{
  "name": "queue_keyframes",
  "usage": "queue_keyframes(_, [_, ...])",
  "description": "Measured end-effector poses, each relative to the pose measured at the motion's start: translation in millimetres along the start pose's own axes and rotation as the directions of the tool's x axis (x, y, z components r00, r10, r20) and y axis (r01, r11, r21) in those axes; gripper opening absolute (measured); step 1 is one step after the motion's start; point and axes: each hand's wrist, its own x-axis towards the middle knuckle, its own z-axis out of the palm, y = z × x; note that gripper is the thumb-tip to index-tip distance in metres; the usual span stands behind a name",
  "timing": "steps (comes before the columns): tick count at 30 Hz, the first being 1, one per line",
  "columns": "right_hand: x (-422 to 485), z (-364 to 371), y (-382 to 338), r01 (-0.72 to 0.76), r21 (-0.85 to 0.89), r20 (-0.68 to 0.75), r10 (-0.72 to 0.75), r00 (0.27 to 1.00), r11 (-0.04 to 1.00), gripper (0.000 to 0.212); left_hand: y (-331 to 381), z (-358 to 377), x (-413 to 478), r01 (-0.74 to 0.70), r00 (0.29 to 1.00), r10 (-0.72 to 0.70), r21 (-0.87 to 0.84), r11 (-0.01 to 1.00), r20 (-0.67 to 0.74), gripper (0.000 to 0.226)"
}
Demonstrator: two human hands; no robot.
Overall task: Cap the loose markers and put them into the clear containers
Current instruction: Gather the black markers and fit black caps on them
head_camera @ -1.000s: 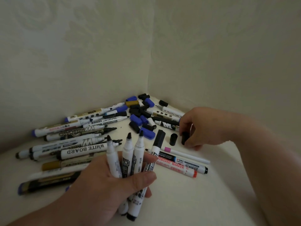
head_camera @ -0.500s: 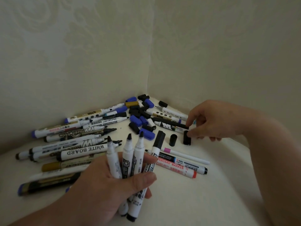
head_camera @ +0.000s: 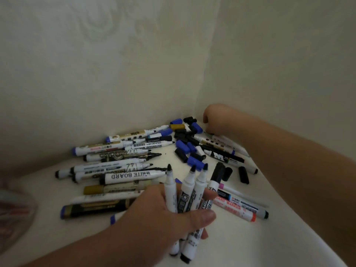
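Nearest, the left hand [head_camera: 154,214] grips a bundle of whiteboard markers [head_camera: 187,191], fingers curled round the barrels. Their long axes stand near upright, three bare tips pointing up. Beyond lies the pile of loose caps [head_camera: 189,149], nearer the right hand [head_camera: 216,120], whose fingers curl down at the far corner. Whether they pinch a cap I cannot tell.

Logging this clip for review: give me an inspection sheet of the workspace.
Surface: white tabletop, set into a corner.
Job's things: loose markers, many uncapped; loose caps, blue and black, heaped near the corner; no clear container identifiable.
Clutter: blurred object at left edge, unidentifiable.
Hands: left hand grips a bundle of markers, three uncapped, one capped; right hand at the corner, fingers curled, hold hidden.
Cables: nothing seen.
Surroundings: pale walls.
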Motion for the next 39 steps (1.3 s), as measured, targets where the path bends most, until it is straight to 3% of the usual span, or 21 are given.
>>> queue_keyframes(5, [0.4, -3.0, -6.0, -0.005, -0.014, 0.004, 0.005, 1.0, 1.0, 0.038, -1.3, -1.8, -1.5, 0.018, 1.0, -0.017, -0.029, 0.999, 0.007, 0.02])
queue_keyframes(7, [-14.7, -18.6, 1.5, -0.013, 0.1, -0.103, 0.023, 0.994, 0.995, 0.037, -1.7, -2.3, -1.9, 0.014, 1.0, -0.014, -0.034, 0.999, 0.017, 0.019])
queue_keyframes(9, [-45.8, -38.1, 5.1, 0.054, 0.37, -0.253, 0.044, 0.966, 0.928, 0.022, -2.7, -2.7, -2.2, -0.002, 0.999, 0.003, -0.032, 0.999, 0.033, 0.019])
queue_keyframes(10, [-67.0, -46.4, 4.9, 0.133, 0.582, -0.3, 0.059, 0.952, 0.802, 0.012, -2.8, -2.6, -2.4, -0.014, 0.999, 0.015, -0.036, 0.999, 0.037, 0.02])
queue_keyframes(12, [-114.4, -56.5, -0.8, 0.278, 0.904, -0.298, 0.013, 0.954, 0.326, 0.004, -3.8, -2.0, -2.3, -0.034, 0.999, 0.035, -0.049, 0.998, 0.029, 0.025])
queue_keyframes(13, [-134.5, -56.1, -3.8, 0.297, 0.948, -0.293, -0.051, 0.955, 0.117, 0.005, -3.5, -1.2, -2.4, -0.042, 0.999, 0.043, -0.054, 0.998, 0.025, 0.026])
queue_keyframes(14, [-148.8, -52.6, -6.5, 0.295, 0.955, -0.294, -0.108, 0.95, -0.013, 0.006, -4.2, -0.6, -2.1, -0.05, 0.998, 0.051, -0.053, 0.997, 0.023, 0.027])
queue_keyframes(18, [-173.3, -34.0, -14.5, 0.252, 0.945, -0.295, -0.21, 0.932, -0.21, 0.016, -3.2, 3.5, -2.9, -0.072, 0.997, 0.072, -0.059, 0.996, 0.002, 0.028])
queue_keyframes(22, [-176.9, -23.3, -13.8, 0.249, 0.931, -0.318, -0.256, 0.913, -0.269, 0.019, -2.9, 4.8, -4.3, -0.093, 0.996, 0.092, -0.052, 0.994, -0.017, 0.026])
queue_keyframes(26, [-175.2, -16.2, -11.8, 0.294, 0.919, -0.36, -0.251, 0.899, -0.264, 0.019, -1.2, 4.4, -4.2, -0.083, 0.997, 0.082, -0.053, 0.995, -0.011, 0.025])
queue_keyframes(33, [-177.2, -8.8, -15.0, 0.634, 0.765, -0.643, -0.18, 0.745, -0.109, 0.015, -3.4, 3.3, -2.5, -0.058, 0.998, 0.058, -0.036, 0.998, -0.003, 0.025])
queue_keyframes(39, [-180.9, -10.4, -17.9, 0.788, 0.616, -0.765, -0.222, 0.605, 0.026, 0.012, -4.7, 4.8, -1.8, -0.076, 0.997, 0.076, -0.044, 0.996, -0.003, 0.025])
